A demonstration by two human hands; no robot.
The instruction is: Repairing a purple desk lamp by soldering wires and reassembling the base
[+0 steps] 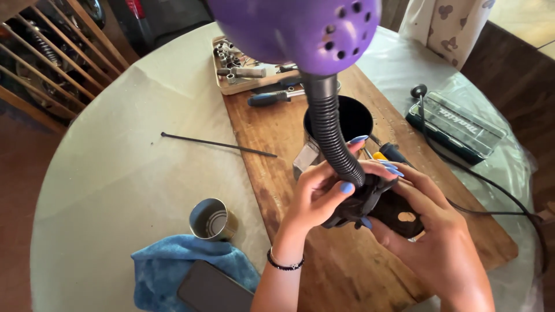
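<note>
the step in hand appears to be work on the lamp base (386, 212), black, held over the wooden board (358, 271) near its front edge. the left hand (315, 199) pinches the base where the black ribbed neck (329, 136) enters it; the right hand (430, 231) cups the base from the other side, fingers curled. next move likely calls for a steady hold at that joint. farther up the board, the neck rises to the purple shade (295, 29), pierced with vent holes.

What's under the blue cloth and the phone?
The blue cloth lies on the round table, with the dark phone on top. Anything beneath the cloth is covered.
</note>
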